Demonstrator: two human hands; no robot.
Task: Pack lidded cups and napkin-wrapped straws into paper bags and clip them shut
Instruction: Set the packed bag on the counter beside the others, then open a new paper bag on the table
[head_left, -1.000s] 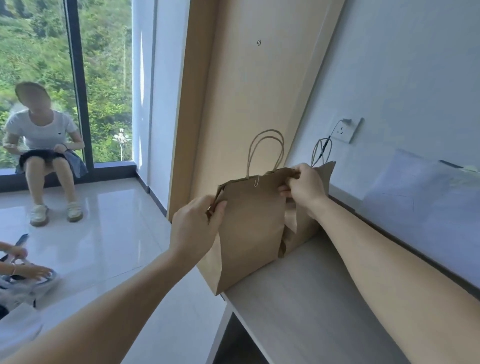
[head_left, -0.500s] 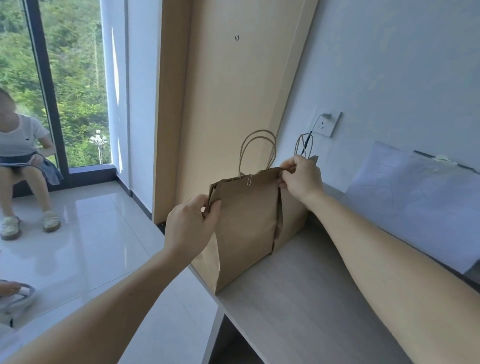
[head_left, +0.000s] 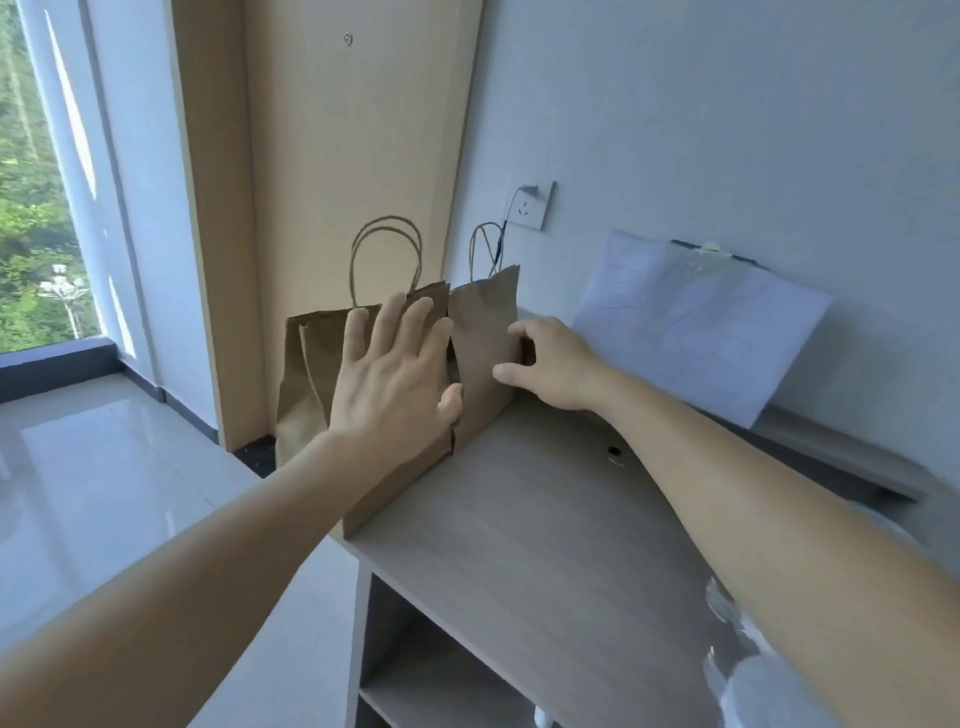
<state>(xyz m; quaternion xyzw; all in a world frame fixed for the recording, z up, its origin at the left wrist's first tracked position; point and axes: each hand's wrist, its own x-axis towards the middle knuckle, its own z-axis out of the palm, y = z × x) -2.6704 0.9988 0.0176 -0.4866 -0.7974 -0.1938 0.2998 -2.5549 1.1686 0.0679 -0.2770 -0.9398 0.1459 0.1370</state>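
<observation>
Grey wood-grain desk (head_left: 545, 519) set against a pale wall (head_left: 727, 104); a small dark hole (head_left: 614, 451) lies in its top, and an open shelf (head_left: 441, 691) sits beneath. A white sheet (head_left: 691, 322) leans on the wall, standing on a low ledge (head_left: 831, 452) at the desk's back. Wall socket (head_left: 531, 208) with a plug (head_left: 530, 188) in its top; a dark cable (head_left: 501, 239) hangs from it. Tall light-wood panel (head_left: 337, 156) left of the wall, with a round metal fitting (head_left: 347, 37) near its top. At far left, a window (head_left: 31, 208) shows green trees and a white lamp post (head_left: 65, 291). Glossy tiled floor (head_left: 104, 467) below.
</observation>
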